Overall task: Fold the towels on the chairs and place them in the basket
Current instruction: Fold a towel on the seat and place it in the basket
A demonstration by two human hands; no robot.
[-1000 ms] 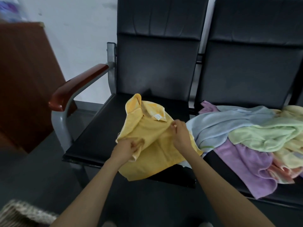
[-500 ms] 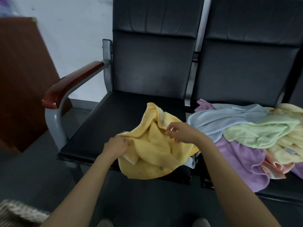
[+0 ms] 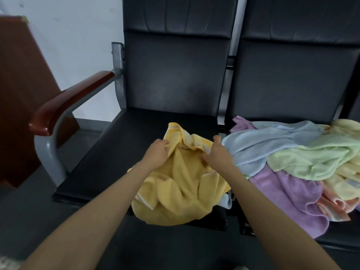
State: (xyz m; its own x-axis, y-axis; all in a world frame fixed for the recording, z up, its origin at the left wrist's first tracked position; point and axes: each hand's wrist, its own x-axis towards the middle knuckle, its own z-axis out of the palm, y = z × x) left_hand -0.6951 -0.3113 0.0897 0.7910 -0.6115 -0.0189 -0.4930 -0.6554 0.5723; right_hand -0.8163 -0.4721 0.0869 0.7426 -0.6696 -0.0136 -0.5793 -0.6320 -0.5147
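Left hand [image 3: 156,152] and right hand [image 3: 218,154] each grip the far edge of a rumpled yellow towel [image 3: 181,188] on a chair seat [image 3: 109,162], likely spreading it flat to fold.

The yellow towel [image 3: 181,191] at 6 o'clock has a paler yellow-and-white band near its edge; at 3 o'clock lie a light blue towel [image 3: 272,141], a pale green towel [image 3: 321,158], a lilac towel [image 3: 292,195] and an orange-pink striped towel [image 3: 335,207]; the chair seat [image 3: 116,152] is black; its armrest [image 3: 68,102] at 9 o'clock is glossy reddish-brown.
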